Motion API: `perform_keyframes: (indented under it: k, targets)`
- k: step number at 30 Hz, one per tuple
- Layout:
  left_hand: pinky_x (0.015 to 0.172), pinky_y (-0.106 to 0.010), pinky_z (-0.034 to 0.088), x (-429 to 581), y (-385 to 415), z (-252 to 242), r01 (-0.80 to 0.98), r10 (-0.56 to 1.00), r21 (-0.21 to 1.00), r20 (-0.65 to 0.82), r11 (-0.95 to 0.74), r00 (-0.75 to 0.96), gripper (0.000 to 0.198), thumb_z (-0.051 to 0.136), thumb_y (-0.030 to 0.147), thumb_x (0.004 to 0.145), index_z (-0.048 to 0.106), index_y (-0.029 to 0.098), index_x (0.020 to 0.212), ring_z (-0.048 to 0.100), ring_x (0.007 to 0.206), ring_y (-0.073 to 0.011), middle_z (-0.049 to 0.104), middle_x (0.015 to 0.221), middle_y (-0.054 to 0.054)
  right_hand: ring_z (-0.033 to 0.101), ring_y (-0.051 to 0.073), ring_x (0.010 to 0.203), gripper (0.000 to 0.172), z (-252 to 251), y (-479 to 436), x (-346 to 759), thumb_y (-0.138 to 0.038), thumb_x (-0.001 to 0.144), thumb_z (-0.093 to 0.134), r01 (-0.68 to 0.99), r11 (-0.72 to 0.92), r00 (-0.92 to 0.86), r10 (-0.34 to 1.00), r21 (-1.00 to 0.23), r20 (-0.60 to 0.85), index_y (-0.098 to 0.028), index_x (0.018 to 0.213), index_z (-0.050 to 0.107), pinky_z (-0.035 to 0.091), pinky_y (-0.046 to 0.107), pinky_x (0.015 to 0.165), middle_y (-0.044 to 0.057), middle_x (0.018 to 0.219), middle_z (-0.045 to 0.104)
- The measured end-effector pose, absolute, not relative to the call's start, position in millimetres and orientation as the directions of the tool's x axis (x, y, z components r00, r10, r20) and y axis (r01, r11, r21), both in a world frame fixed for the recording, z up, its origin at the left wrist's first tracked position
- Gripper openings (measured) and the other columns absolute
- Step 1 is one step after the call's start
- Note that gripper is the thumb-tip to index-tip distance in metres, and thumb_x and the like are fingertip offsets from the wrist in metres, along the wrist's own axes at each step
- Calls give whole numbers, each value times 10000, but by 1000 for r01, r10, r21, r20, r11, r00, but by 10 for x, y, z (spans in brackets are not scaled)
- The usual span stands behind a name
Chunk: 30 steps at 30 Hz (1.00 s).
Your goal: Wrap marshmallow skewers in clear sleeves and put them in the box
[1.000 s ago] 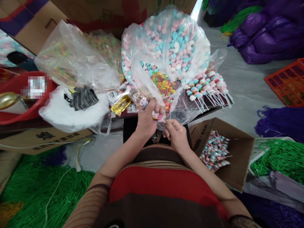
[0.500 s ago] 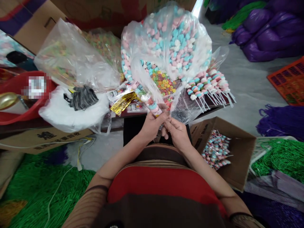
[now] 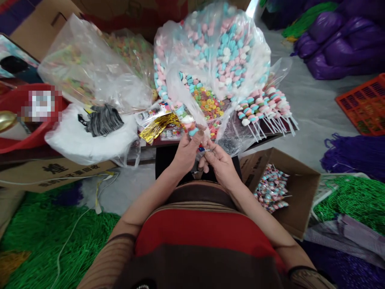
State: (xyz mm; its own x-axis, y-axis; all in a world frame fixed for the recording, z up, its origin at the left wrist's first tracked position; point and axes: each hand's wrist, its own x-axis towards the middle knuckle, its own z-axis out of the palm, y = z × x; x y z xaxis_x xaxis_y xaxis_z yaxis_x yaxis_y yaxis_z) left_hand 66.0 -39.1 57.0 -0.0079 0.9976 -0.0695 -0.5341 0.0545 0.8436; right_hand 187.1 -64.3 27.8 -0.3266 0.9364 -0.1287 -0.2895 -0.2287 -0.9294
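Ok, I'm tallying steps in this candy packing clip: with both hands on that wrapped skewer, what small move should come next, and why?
Probably drop the candy skewer into the cardboard box at the person's right. The left hand grips it, already sleeved in clear wrap, while the right hand pinches its lower end; similar wrapped skewers already lie in that box.

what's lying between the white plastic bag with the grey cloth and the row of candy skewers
Head view: gold foil wrappers and small printed packets, then the heap of colourful ring candies.

Big candy bags (image 3: pixel 216 52) and a row of candy sticks (image 3: pixel 264 110) crowd the worktop (image 3: pixel 272 135). Bare grey floor (image 3: pixel 313 116) on the right leaves room.
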Motion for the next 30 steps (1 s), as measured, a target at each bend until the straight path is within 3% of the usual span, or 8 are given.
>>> perform_keyframes:
  k: [4,8,11,15,19,23,27,30]
  targets:
    - [497,-251,464,594,-470,466,-387,991,916,-62,105,122,520,766,660,778,628,236,1045,537,478,-86,613,677,51,515,84,465,381,285,-634,1911,-577,867,726,-317,-199,-273,956,-927,-112,-216,870,603,417,231,500,-24,665,709]
    - [631,-289,488,510,-426,424,42,990,990,131,-134,55,458,549,634,955,641,199,844,608,618,-136,642,695,-13,556,90,513,353,267,-611,1962,-531,826,788,-269,-172,-216,970,-948,-115,-205,827,652,463,232,549,-20,668,706]
    - [792,-326,490,446,-343,417,548,937,765,330,-337,116,433,499,520,1015,655,183,792,664,826,-187,717,812,-72,602,99,577,314,229,-563,2005,-484,790,833,-212,-98,-112,991,-972,-75,-197,832,711,496,235,593,-15,705,720]
    - [798,-311,467,447,-330,416,780,897,469,358,-414,260,471,405,463,1066,682,155,841,694,848,-194,726,789,-85,593,121,531,327,204,-517,2046,-417,782,850,-226,-36,-81,997,-973,-18,-243,1038,745,492,259,558,-48,637,685]
    - [803,-302,472,513,-363,400,779,900,473,343,-411,267,434,421,429,1069,691,143,886,721,889,-197,754,847,-94,593,152,547,484,156,-520,2024,-411,832,809,-221,12,-152,987,-975,47,-342,1293,678,493,289,551,-80,614,622]
    - [817,-305,475,460,-379,393,655,934,666,236,-356,268,457,445,466,1054,644,153,787,708,884,-194,738,814,-83,531,121,569,177,79,-515,1978,-395,894,751,-127,57,-222,971,-990,84,-267,1016,767,448,274,562,-49,666,604]
    - [718,-258,471,245,-445,422,290,965,948,53,-130,258,561,475,665,975,570,179,710,621,718,-128,655,683,-1,545,122,590,220,45,-535,1953,-444,911,724,-95,52,-242,967,-994,74,-227,877,727,452,277,601,-36,663,618]
    - [697,-257,494,109,-442,461,-96,999,995,-15,18,34,658,577,823,810,632,173,894,627,770,-135,686,842,-21,557,118,576,267,48,-568,1919,-477,927,695,-68,47,-226,972,-997,61,-221,850,696,454,281,604,-29,681,654]
